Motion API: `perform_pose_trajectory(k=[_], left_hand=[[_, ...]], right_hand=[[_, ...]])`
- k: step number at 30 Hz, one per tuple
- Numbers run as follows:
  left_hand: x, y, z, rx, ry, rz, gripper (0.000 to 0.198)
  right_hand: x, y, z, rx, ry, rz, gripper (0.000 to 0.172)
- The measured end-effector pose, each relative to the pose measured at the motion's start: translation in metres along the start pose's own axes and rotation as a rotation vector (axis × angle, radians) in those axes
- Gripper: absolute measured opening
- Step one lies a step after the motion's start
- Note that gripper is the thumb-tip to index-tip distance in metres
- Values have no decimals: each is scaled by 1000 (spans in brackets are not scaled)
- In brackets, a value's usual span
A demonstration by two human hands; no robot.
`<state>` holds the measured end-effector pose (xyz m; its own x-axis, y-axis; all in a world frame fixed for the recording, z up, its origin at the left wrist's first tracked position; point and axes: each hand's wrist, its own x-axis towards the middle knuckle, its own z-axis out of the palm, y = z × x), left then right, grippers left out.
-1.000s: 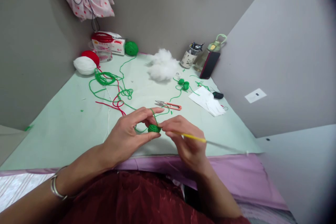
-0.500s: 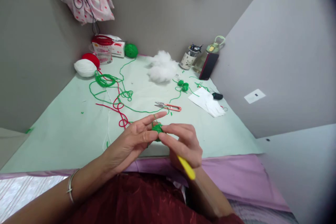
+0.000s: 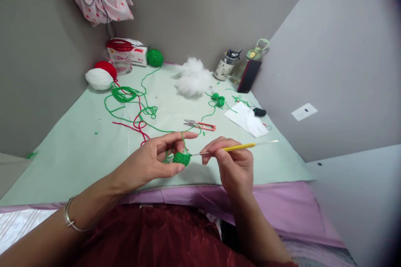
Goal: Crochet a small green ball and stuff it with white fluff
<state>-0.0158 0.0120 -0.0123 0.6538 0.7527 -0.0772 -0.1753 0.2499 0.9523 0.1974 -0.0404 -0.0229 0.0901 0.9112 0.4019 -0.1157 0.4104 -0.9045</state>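
Observation:
My left hand (image 3: 156,154) pinches a small green crochet piece (image 3: 182,158) between thumb and fingers. Its index finger is stretched out to the right, with green yarn (image 3: 183,139) running over it down to the piece. In my right hand (image 3: 234,158) is a crochet hook with a yellow handle (image 3: 239,147), held like a pen. The thin metal shaft points left, and its tip meets the right edge of the green piece. Just beyond my hands lie orange-handled thread snips (image 3: 203,126), blades to the left.
Loose green yarn (image 3: 125,94) and red yarn (image 3: 138,125) sprawl over the left side. White stuffing (image 3: 192,78) sits at the back, near a pen cup (image 3: 223,69), a bottle (image 3: 255,53) and a phone (image 3: 249,76). Small green balls (image 3: 220,101) and white paper (image 3: 247,120) lie right.
My right hand has moved right, away from the left fingers, and the hook has swung from pointing down toward me to lying nearly level, its tip at the green piece.

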Motion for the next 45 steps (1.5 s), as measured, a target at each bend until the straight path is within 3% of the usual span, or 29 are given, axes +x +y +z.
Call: perform_pose_trajectory(k=[4, 11, 15, 23, 26, 29, 32, 34, 38, 41, 43, 45], left_hand=[[3, -3, 3, -58, -8, -20, 72], [7, -14, 7, -133, 20, -40, 84], [5, -16, 7, -146, 44, -48, 86], [5, -13, -5, -124, -100, -150, 100], [7, -15, -3, -136, -109, -147, 101], [6, -18, 7, -71, 38, -90, 98], [3, -21, 20, 25, 258, 19, 92], [1, -22, 25, -22, 275, 27, 92], [-1, -22, 19, -271, 110, -107, 87], [0, -21, 15, -311, 47, -132, 87], [1, -22, 17, -238, 104, -85, 87], [2, -23, 22, -158, 214, -12, 88]], right_hand=[[1, 8, 4, 125, -33, 42, 12], [-3, 8, 19, -242, 47, -192, 12], [-4, 8, 23, -296, 94, -291, 17], [0, 20, 12, -14, -79, -67, 11], [0, 21, 12, 1, -58, -67, 12], [-7, 23, 18, -289, 47, -227, 15], [-17, 32, 25, -723, 147, -526, 36], [-21, 37, 27, -796, 170, -647, 43], [-15, 30, 26, -515, 168, -489, 33], [-8, 20, 22, -432, 83, -381, 22], [-7, 18, 21, -528, 36, -372, 22], [-10, 23, 21, -711, 56, -464, 28]])
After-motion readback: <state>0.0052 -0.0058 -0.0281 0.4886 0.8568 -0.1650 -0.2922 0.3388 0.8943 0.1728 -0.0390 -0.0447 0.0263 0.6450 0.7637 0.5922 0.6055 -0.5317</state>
